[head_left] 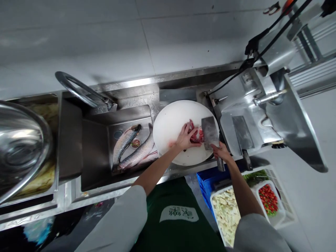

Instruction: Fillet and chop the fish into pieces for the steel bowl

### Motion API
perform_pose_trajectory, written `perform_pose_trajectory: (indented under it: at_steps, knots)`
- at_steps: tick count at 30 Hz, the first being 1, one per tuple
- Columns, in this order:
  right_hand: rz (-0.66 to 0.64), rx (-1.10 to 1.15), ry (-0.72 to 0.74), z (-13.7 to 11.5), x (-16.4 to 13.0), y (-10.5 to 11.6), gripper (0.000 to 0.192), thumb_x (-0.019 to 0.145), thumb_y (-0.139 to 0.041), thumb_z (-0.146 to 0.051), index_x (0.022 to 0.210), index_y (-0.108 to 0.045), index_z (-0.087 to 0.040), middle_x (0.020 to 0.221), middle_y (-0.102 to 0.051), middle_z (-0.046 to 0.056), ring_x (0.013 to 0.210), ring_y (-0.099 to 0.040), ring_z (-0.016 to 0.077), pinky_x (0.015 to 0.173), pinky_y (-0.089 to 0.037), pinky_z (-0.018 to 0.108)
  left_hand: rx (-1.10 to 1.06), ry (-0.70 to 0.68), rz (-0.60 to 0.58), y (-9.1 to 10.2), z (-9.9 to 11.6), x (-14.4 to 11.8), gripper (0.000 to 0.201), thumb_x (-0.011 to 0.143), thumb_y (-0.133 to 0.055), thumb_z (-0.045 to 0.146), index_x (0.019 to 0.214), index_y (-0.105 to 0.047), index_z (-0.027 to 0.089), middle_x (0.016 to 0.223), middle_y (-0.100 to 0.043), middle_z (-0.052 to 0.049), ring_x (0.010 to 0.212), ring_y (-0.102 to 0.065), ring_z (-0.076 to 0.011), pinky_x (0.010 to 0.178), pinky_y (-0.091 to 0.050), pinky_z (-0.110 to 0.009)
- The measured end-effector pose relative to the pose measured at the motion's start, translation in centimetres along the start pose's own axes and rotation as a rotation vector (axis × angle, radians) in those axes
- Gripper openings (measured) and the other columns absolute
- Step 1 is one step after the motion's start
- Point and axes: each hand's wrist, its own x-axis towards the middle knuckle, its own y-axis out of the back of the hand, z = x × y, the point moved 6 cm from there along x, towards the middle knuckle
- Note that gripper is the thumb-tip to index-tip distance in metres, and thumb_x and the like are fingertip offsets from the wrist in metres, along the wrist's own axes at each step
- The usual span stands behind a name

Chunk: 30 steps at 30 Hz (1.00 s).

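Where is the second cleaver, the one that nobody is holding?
In the head view the second cleaver lies at the right, on the metal machine, just right of the round white board and the right hand.

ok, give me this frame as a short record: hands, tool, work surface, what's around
left hand: flat on the red meat, pinning it to the board
right hand: grip closed on the cleaver handle, blade standing at the meat's right side
board: round white cutting board on the steel counter
sink: left of the board, two whole fish in it
right of board: meat slicer with a second cleaver lying on it
below counter: tubs of chopped vegetables and red chillies
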Motion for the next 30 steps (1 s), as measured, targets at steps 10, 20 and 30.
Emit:
perform_pose_trajectory:
  at_steps: [10,20,30]
  knots:
    - [-0.074,-0.016,0.051,-0.2,0.0,-5.9,0.057,0.067,-0.078,-0.067,0.086,-0.04,-0.028,0.042,-0.036,-0.016,0.034,-0.035,0.0088,0.033,-0.035,0.022,-0.06,-0.017,0.106,-2.0,2.4,0.1,0.07,0.086,-0.08,0.046,0.148,-0.06,0.02,0.174,-0.019,-0.018,0.159,-0.024,-0.045,0.126,-0.033,-0.063]
    - [-0.161,-0.027,0.143,-2.2,-3.0,-13.6,0.055,0.075,-0.069,-0.075,0.089,-0.04,-0.029,0.044,-0.037,-0.013,0.032,-0.039,0.0124,0.03,-0.037,0.026,-0.072,0.021,0.219,5.9,2.7,-3.7,0.05,0.097,-0.067,0.036,0.144,-0.061,0.021,0.173,-0.025,-0.014,0.157,-0.036,-0.0326,0.128,-0.039,-0.049]
    - [-0.819,-0.287,0.564,-15.7,-12.7,-48.3,0.031,0.097,-0.057,-0.056,0.098,-0.052,-0.025,0.051,-0.047,-0.009,0.034,-0.048,0.0127,0.035,-0.037,0.024,0.389,0.337,0.79,41.5,-3.7,-23.9,0.053,0.094,-0.067,0.051,0.136,-0.068,0.018,0.165,-0.042,-0.016,0.151,-0.044,-0.0324,0.124,-0.04,-0.047]
